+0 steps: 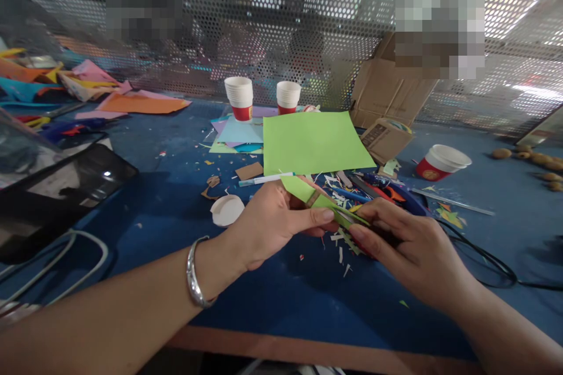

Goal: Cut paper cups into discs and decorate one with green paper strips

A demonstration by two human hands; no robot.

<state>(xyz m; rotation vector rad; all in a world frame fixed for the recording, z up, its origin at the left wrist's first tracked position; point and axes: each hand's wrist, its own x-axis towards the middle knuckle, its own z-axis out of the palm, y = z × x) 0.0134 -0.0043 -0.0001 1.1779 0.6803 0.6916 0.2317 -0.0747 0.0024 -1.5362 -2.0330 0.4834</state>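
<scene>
My left hand (281, 214) pinches a small folded piece of green paper (301, 188), with a brown strip showing on it. Its thumb presses on top, and a silver bangle circles the wrist. Close by on the right, my right hand (396, 240) is closed on what look like scissors, mostly hidden by the fingers. Their narrow metal blade (345, 217) lies against the green paper's right end. Behind both hands lies a large green sheet (316, 143). A white marker (268, 179) and a round white paper piece (227, 211) rest near my left hand.
Paper scraps (341, 252) litter the blue table (176, 281). Two cup stacks (238, 96) stand behind; another red-and-white cup (442, 163) is at right, near a black cable (488, 258). Cardboard (391, 94) leans on the perforated screen (264, 29). A black-framed object (83, 181) sits left.
</scene>
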